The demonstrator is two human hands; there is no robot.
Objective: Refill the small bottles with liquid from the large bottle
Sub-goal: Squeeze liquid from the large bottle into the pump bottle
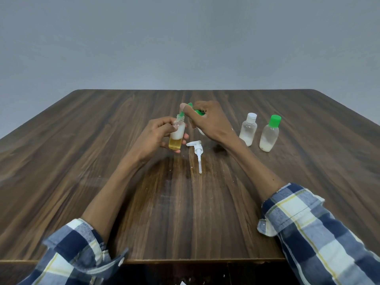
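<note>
My left hand (156,134) grips a small clear bottle (176,138) just above the table, upright and uncapped. It holds yellow liquid with white foam on top. My right hand (207,122) pinches a green funnel-like piece (182,113) whose narrow end sits in the bottle's neck. More green plastic (199,112) shows between the right fingers. A pale rounded object (200,131) peeks out under the right palm; I cannot tell what it is. No large bottle is plainly visible.
A white pump head (196,150) with its long tube lies on the wooden table (102,161) in front of the hands. To the right stand a white-capped small bottle (248,130) and a green-capped one (269,133), each with white liquid at the bottom.
</note>
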